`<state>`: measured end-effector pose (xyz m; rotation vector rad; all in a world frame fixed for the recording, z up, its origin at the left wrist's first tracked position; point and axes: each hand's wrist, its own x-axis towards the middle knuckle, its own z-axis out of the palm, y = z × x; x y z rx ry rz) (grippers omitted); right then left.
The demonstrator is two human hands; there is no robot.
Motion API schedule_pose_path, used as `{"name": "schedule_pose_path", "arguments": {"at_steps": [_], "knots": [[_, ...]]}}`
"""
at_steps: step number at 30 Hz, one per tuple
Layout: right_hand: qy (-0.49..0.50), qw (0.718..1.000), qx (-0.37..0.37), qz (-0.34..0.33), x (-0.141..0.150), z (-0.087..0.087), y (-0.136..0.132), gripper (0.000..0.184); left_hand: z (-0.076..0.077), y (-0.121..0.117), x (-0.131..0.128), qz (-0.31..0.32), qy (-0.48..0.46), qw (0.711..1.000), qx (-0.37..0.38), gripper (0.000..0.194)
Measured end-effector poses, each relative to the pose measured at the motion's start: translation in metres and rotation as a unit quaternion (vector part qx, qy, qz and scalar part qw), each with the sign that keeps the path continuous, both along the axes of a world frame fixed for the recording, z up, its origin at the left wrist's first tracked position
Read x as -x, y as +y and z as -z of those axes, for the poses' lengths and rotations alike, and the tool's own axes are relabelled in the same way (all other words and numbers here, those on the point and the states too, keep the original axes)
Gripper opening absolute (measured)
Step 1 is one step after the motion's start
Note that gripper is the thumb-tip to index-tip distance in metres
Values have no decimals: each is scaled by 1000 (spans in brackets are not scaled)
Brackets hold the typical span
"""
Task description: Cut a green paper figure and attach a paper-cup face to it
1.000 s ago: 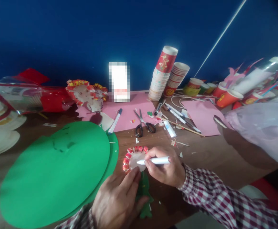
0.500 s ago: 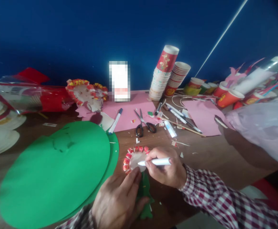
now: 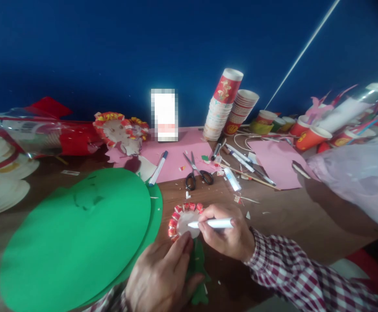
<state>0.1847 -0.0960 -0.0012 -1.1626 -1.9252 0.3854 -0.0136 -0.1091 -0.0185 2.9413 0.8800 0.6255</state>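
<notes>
A paper-cup flower (image 3: 182,222) with a white round middle and curled red petals lies on the table, joined to a green paper stem (image 3: 199,260). My right hand (image 3: 226,232) is closed around a white marker pen (image 3: 219,223), its tip at the flower's white middle. From below, my left hand (image 3: 163,273) lies over the flower's lower edge and the stem, fingers stretched out and pressing down. Part of the stem is hidden under that hand. Whether the tip touches the paper, I cannot tell.
Large green paper ovals (image 3: 78,234) lie at left. Black-handled scissors (image 3: 193,170), a capped marker (image 3: 158,168) and pink paper (image 3: 176,151) are beyond the flower. Cup stacks (image 3: 223,104) stand behind, finished-looking paper flowers (image 3: 114,130) at back left. A pale plastic bag (image 3: 357,177) is at right.
The whole view has shifted slightly, with things sitting a little lower in the picture. Both hands keep nearly the same pose, the pen tip still at the flower's middle.
</notes>
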Motion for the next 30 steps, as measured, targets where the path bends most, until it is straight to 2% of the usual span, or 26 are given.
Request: {"name": "schedule_pose_path", "arguments": {"at_steps": [30], "knots": [[-6,1000,15,9,0,0,-1,2,-4,0,0,3,2,1000,-7,43]]}}
